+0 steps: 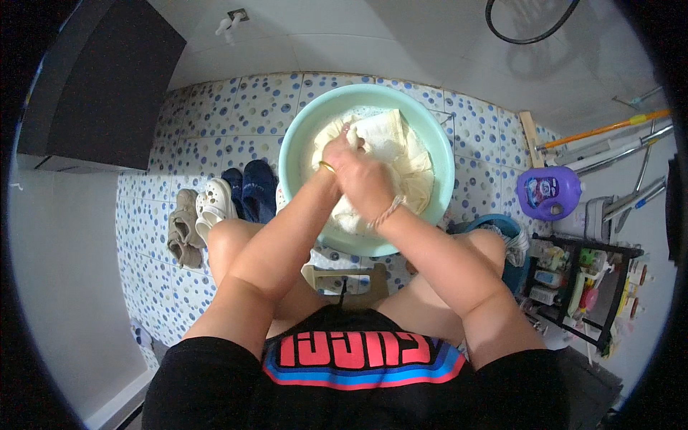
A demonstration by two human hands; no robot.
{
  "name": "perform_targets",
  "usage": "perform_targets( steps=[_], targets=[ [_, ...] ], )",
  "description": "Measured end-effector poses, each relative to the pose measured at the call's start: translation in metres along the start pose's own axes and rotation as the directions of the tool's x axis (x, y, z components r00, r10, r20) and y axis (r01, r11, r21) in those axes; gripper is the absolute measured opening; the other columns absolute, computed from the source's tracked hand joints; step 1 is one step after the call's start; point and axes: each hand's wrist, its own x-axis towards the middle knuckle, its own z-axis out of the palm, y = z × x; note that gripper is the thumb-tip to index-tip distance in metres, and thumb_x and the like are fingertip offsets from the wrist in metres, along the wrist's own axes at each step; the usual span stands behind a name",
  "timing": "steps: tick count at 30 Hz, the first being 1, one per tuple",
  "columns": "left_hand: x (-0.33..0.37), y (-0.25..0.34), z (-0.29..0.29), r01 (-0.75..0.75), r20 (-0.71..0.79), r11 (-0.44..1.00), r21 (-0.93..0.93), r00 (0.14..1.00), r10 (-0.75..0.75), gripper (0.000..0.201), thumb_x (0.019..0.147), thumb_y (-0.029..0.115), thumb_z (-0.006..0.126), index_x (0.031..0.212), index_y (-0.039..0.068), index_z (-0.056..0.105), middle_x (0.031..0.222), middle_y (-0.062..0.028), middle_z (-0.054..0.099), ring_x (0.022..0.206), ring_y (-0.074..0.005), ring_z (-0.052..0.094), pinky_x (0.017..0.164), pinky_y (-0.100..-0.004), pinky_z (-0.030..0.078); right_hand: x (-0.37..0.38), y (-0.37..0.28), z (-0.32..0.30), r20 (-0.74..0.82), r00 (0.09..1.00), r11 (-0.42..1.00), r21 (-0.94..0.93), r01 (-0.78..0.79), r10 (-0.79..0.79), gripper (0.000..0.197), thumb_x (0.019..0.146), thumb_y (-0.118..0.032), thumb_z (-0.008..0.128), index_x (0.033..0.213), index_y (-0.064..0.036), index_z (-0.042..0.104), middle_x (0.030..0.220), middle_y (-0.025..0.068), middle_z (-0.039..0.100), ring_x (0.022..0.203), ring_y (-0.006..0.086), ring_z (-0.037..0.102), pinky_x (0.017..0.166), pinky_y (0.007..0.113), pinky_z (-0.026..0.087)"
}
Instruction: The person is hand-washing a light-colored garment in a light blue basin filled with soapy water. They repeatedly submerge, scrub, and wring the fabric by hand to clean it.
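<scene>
A pale green basin [430, 136] stands on the dotted tile floor in front of my knees. It holds a wet cream cloth [401, 147] in soapy water. Both my hands are in the basin, pressed together over the cloth. My left hand [335, 152], with a gold bangle on the wrist, grips a bunched fold of the cloth. My right hand [367, 183], with a thin bracelet on the wrist, lies over it and clutches the same cloth. The cloth's lower part is hidden under my forearms.
Several shoes and slippers [215, 204] lie left of the basin. A purple detergent jug [548, 192] stands at the right, near a black rack of bottles [580, 287] and a blue tub [502, 229]. Mop handles [609, 129] lean at the right wall. A dark cabinet [100, 86] hangs upper left.
</scene>
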Motion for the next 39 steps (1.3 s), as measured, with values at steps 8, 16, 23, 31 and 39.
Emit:
perform_targets(
  steps=[8, 16, 23, 31, 39],
  targets=[
    [-0.043, 0.001, 0.023, -0.027, 0.348, 0.996, 0.082, 0.937, -0.003, 0.044, 0.084, 0.043, 0.042, 0.100, 0.003, 0.051, 0.089, -0.0092, 0.058, 0.081, -0.0176, 0.056, 0.071, -0.0306, 0.047, 0.028, 0.062, -0.033, -0.024, 0.893, 0.890, 0.101, -0.445, 0.449, 0.041, 0.083, -0.037, 0.045, 0.064, -0.0022, 0.056, 0.053, 0.0161, 0.053, 0.051, 0.0284, 0.052, 0.050, 0.035, 0.040],
    [-0.061, 0.037, 0.017, -0.254, 0.631, 0.963, -0.090, 0.734, 0.252, 0.017, 0.079, 0.019, 0.057, 0.089, 0.006, 0.055, 0.086, -0.0040, 0.058, 0.075, -0.0125, 0.055, 0.067, -0.0259, 0.045, 0.016, 0.060, -0.055, 0.350, 0.877, 0.317, 0.834, -0.452, 0.329, 0.043, 0.076, -0.044, 0.057, 0.078, -0.0017, 0.056, 0.072, -0.0015, 0.052, 0.066, 0.0060, 0.044, 0.062, 0.020, 0.037],
    [-0.089, 0.075, 0.012, -0.128, 0.549, 0.822, -0.555, 0.686, 0.477, 0.023, 0.079, 0.026, 0.051, 0.083, 0.005, 0.057, 0.085, -0.0098, 0.058, 0.084, -0.0246, 0.054, 0.083, -0.0394, 0.040, -0.012, 0.074, -0.058, 0.524, 0.831, 0.385, 0.739, -0.552, 0.186, 0.042, 0.069, -0.030, 0.069, 0.091, 0.0022, 0.055, 0.083, 0.0035, 0.055, 0.075, 0.0101, 0.049, 0.067, 0.021, 0.039],
    [-0.041, 0.027, -0.008, -0.169, 0.252, 0.872, -0.459, 0.916, 0.311, 0.051, 0.082, 0.041, 0.043, 0.111, -0.001, 0.040, 0.103, -0.0137, 0.051, 0.103, -0.0303, 0.044, 0.090, -0.0486, 0.032, -0.005, 0.059, -0.052, 0.228, 0.821, 0.157, 0.921, -0.357, 0.524, 0.021, 0.076, -0.002, 0.045, 0.096, 0.0011, 0.043, 0.094, 0.0115, 0.051, 0.079, 0.0154, 0.054, 0.070, 0.029, 0.047],
    [0.029, -0.052, -0.007, 0.267, 0.675, 0.878, -0.396, 0.733, 0.081, 0.052, 0.084, 0.045, 0.040, 0.115, 0.003, 0.042, 0.114, -0.0151, 0.045, 0.106, -0.0297, 0.041, 0.087, -0.0507, 0.031, -0.006, 0.012, -0.022, -0.033, 0.978, 0.978, 0.059, -0.202, 0.204, 0.031, 0.082, -0.027, 0.049, 0.066, -0.0013, 0.052, 0.062, 0.0197, 0.055, 0.060, 0.0351, 0.055, 0.054, 0.038, 0.044]
  ],
)
